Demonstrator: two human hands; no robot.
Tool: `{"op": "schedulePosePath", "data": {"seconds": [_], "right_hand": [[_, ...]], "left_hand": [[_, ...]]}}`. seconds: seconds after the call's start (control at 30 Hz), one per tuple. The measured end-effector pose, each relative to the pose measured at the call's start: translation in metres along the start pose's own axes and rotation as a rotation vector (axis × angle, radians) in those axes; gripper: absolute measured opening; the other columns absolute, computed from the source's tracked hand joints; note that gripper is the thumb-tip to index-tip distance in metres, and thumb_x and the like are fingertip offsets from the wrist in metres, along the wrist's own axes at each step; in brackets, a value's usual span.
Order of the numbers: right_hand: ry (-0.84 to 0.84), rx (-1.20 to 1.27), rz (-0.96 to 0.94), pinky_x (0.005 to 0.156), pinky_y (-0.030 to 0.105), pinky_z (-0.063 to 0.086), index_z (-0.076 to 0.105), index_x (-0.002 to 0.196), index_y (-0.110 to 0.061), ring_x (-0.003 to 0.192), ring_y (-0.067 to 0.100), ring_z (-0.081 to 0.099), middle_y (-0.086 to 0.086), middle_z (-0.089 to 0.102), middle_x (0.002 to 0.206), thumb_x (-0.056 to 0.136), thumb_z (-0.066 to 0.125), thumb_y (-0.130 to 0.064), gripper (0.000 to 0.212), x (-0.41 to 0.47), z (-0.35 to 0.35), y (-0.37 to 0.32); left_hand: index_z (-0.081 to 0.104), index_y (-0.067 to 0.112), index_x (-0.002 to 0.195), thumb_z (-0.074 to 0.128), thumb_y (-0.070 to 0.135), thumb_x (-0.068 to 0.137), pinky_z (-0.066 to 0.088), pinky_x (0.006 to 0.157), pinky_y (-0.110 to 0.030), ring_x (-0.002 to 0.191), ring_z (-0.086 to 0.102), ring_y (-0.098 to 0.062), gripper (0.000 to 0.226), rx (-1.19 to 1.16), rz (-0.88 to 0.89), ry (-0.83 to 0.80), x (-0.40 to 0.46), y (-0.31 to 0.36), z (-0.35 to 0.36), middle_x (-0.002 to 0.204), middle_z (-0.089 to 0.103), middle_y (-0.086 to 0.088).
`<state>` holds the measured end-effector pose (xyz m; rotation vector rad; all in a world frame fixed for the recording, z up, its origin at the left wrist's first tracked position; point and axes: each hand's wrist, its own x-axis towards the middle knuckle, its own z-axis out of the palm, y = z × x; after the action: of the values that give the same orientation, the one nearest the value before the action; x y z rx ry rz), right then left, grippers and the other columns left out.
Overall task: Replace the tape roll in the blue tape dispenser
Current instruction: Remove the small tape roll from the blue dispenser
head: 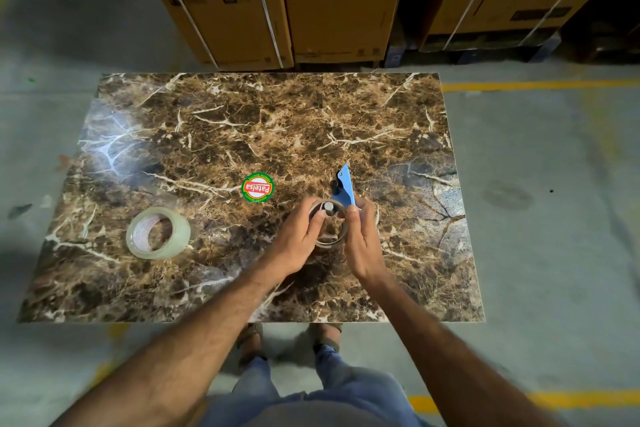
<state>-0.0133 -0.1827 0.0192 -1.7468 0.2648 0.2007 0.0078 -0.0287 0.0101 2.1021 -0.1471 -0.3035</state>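
Near the table's (pixel 242 107) right front, the right hand (pixel 362 239) grips the blue tape dispenser (pixel 344 189) while the left hand (pixel 298 243) pinches its light, stiff, nearly empty roll (pixel 329 243) by the rim.

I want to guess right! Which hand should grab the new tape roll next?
Left, probably. The new tape roll lies on the table's left side, nearer the left hand. The right hand is holding the blue dispenser.
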Motion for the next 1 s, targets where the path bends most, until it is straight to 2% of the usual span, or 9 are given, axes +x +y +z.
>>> {"op": "schedulePosePath", "data": {"seconds": [0.1,0.2,0.27,0.33,0.43,0.5,0.6,0.8,1.0], "right_hand": [[-0.048,-0.03,0.008,0.075,0.021,0.046,0.055,0.117,-0.016,0.079,-0.008,0.053,-0.009,0.055,0.095,0.114,0.033,-0.033,0.028,0.004,-0.012,0.001],[-0.067,-0.033,-0.016,0.071,0.014,0.047,0.052,0.121,-0.007,0.077,-0.011,0.053,-0.009,0.052,0.096,0.115,0.031,-0.027,0.029,0.005,-0.017,0.005],[-0.056,-0.037,-0.029,0.076,0.01,0.046,0.051,0.128,-0.006,0.084,-0.012,0.055,-0.01,0.054,0.1,0.114,0.031,-0.029,0.034,0.004,-0.018,0.005],[-0.063,-0.032,-0.034,0.084,0.008,0.046,0.05,0.137,-0.009,0.098,-0.011,0.058,-0.01,0.059,0.113,0.114,0.031,-0.033,0.038,0.002,-0.018,0.006],[-0.075,-0.066,-0.03,0.096,0.017,0.048,0.047,0.144,-0.021,0.116,-0.005,0.058,-0.009,0.061,0.129,0.113,0.032,-0.038,0.038,-0.002,-0.019,0.011],[-0.075,-0.073,-0.035,0.096,0.018,0.047,0.044,0.146,-0.023,0.117,-0.007,0.057,-0.011,0.06,0.13,0.113,0.032,-0.037,0.038,-0.003,-0.019,0.012],[-0.062,-0.059,-0.03,0.089,0.007,0.048,0.044,0.146,-0.015,0.111,-0.014,0.06,-0.011,0.061,0.125,0.114,0.033,-0.029,0.036,-0.002,-0.02,0.011],[-0.041,-0.036,-0.021,0.083,0.006,0.05,0.043,0.144,-0.009,0.102,-0.012,0.064,-0.008,0.063,0.12,0.114,0.034,-0.026,0.036,0.0,-0.024,0.015],[-0.017,-0.063,-0.03,0.089,0.009,0.049,0.043,0.146,-0.014,0.109,-0.006,0.062,-0.012,0.062,0.122,0.114,0.032,-0.033,0.039,-0.001,-0.023,0.017]], "left_hand": [[0.046,0.016,0.136,0.037,0.03,0.111,0.056,0.075,-0.031,0.098,0.067,-0.021,0.03,0.164,0.05,-0.24,0.01,0.006,-0.027,0.113,0.063,-0.006],[0.043,0.017,0.138,0.037,0.032,0.111,0.054,0.074,-0.028,0.097,0.067,-0.018,0.031,0.222,0.06,-0.344,0.018,0.013,-0.038,0.116,0.06,-0.001],[0.044,0.022,0.136,0.037,0.037,0.11,0.058,0.078,-0.034,0.1,0.068,-0.019,0.031,0.189,0.047,-0.319,0.018,0.015,-0.034,0.122,0.061,0.001],[0.046,0.029,0.132,0.035,0.046,0.109,0.061,0.076,-0.051,0.096,0.069,-0.024,0.031,0.187,0.018,-0.253,0.016,0.013,-0.028,0.119,0.065,0.001],[0.049,0.026,0.126,0.037,0.043,0.109,0.058,0.072,-0.057,0.087,0.067,-0.03,0.027,0.195,-0.015,-0.199,0.013,0.011,-0.02,0.103,0.066,-0.005],[0.053,0.022,0.127,0.038,0.039,0.11,0.059,0.08,-0.052,0.093,0.066,-0.023,0.028,0.18,-0.013,-0.187,0.012,0.012,-0.018,0.106,0.065,-0.003],[0.059,0.017,0.129,0.039,0.035,0.11,0.056,0.094,-0.044,0.106,0.062,-0.014,0.032,0.193,0.013,-0.179,0.012,0.017,-0.019,0.118,0.063,0.001],[0.062,0.019,0.131,0.037,0.038,0.11,0.057,0.091,-0.043,0.107,0.061,-0.014,0.038,0.262,0.017,-0.193,0.019,0.034,-0.029,0.12,0.057,0.003],[0.063,0.017,0.128,0.039,0.035,0.11,0.051,0.095,-0.033,0.11,0.058,-0.011,0.035,0.275,0.094,-0.132,0.014,0.059,-0.044,0.118,0.06,0.003]]}}
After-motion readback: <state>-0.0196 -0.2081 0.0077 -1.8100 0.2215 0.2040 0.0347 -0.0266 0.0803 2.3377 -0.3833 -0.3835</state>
